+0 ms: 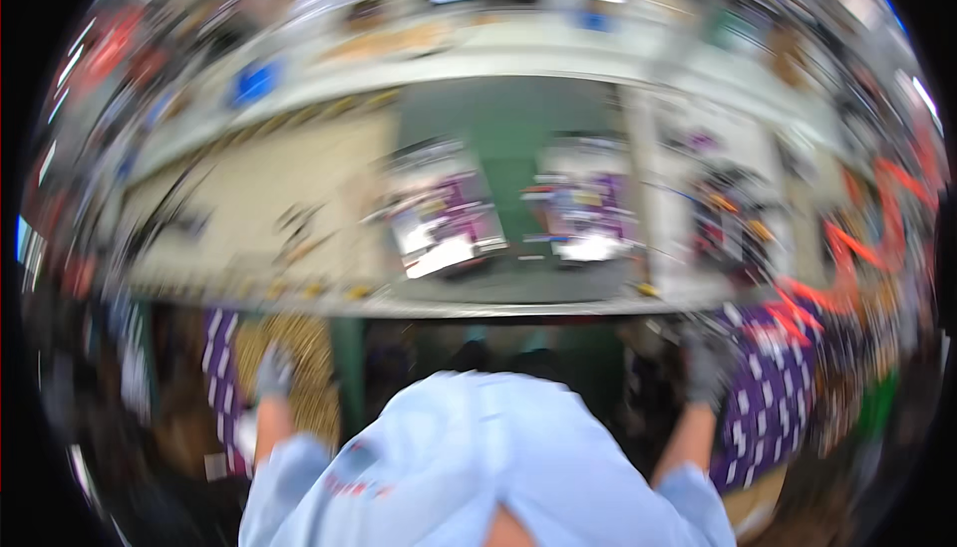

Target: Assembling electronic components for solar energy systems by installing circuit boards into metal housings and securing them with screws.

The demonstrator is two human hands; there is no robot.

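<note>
My left hand (274, 373), in a grey glove, is low at the left, over or beside a container of many thin golden-brown parts (304, 383). Blur hides its fingers and anything in them. My right hand (710, 366), also gloved in grey, is at the lower right beside a purple tray with rows of white pieces (766, 403). Its fingers are smeared too. On the bench ahead, a left assembly (449, 213) with purple and white parts lies tilted on a green mat (508, 173). A similar right assembly (588, 203) lies beside it. Neither hand touches them.
The bench's front edge (498, 308) runs between me and the assemblies. A coiled orange hose (847, 258) hangs at the right. Hand tools or cables (733, 218) lie in a blurred heap on the right worktop. A blue object (256, 82) stands at the far left.
</note>
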